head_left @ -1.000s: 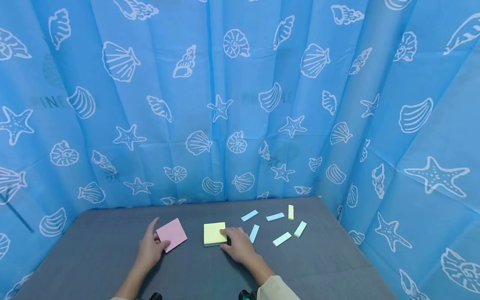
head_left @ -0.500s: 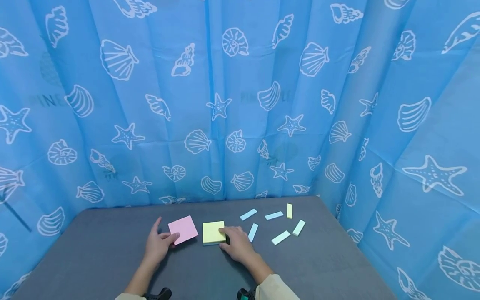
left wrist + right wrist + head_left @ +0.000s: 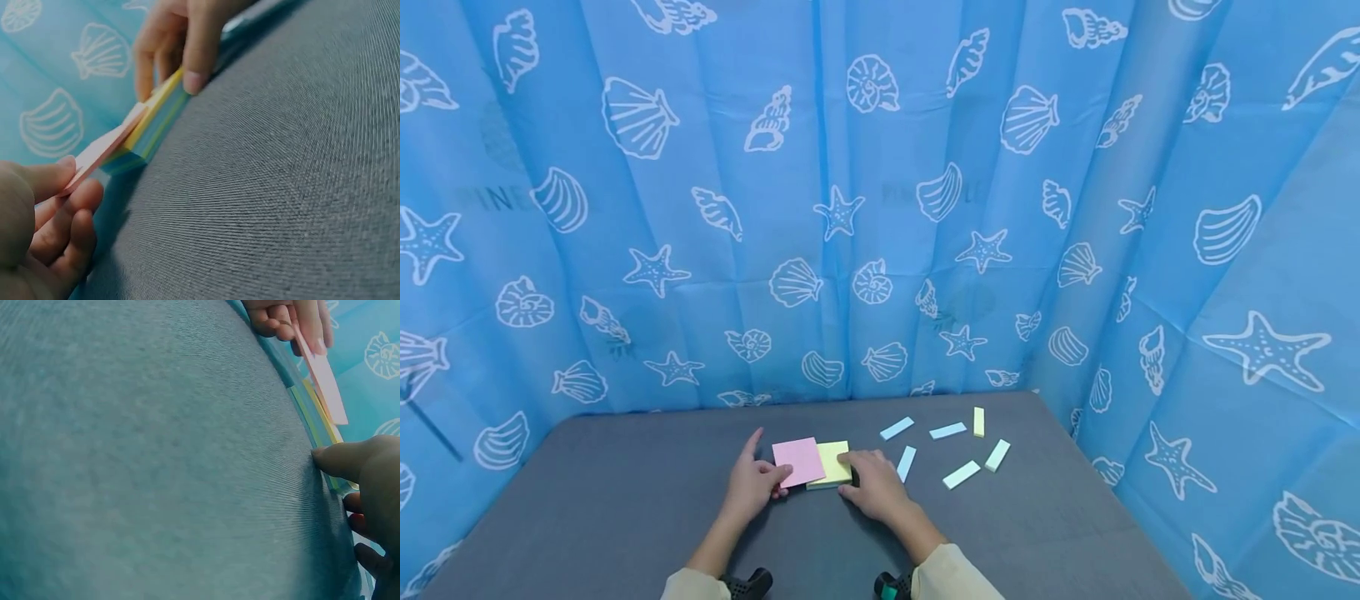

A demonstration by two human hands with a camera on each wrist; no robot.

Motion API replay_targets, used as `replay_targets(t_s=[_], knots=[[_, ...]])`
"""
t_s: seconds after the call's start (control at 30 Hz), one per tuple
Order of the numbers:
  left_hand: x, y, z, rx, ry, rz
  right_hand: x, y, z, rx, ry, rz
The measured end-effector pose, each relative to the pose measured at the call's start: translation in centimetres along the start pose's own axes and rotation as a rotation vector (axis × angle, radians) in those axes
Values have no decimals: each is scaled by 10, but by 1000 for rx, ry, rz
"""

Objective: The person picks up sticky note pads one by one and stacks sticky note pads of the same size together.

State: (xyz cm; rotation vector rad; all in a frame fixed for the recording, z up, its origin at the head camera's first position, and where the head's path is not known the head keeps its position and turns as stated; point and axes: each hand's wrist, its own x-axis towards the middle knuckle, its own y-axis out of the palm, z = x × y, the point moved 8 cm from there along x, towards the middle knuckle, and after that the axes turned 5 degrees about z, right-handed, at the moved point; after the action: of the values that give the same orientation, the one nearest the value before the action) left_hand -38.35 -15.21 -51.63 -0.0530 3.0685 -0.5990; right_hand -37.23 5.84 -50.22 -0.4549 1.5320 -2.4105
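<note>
The left hand [image 3: 751,483] has come across to the right, bringing the pink pad [image 3: 797,460] with it. A second ago I could see a wide strip of table [image 3: 625,500] between that pad and the yellow-topped stack [image 3: 834,465], and half a second ago only a narrow one; now the pink lies over the left part of the yellow. The pad has turned on the way too: it sat clearly askew, and now its edges run much closer to the stack's own. More of the left sleeve [image 3: 695,586] shows, along with the black wrist device [image 3: 750,583].
</note>
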Motion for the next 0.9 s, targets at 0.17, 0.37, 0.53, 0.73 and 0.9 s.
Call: replay_targets(t_s=[0.17, 0.37, 0.53, 0.73, 0.9], knots=[[5, 9, -11, 240, 91, -5, 3, -3, 0, -10, -16, 3], [4, 20, -22, 445, 163, 35, 8, -5, 1, 5, -19, 6], [-2, 30, -26, 589, 199, 82, 8, -6, 2, -18, -25, 10], [-4, 40, -33, 776, 248, 128, 6, -9, 7, -106, -65, 5], [-7, 43, -40, 839, 275, 111, 4, -11, 9, -102, -62, 7]])
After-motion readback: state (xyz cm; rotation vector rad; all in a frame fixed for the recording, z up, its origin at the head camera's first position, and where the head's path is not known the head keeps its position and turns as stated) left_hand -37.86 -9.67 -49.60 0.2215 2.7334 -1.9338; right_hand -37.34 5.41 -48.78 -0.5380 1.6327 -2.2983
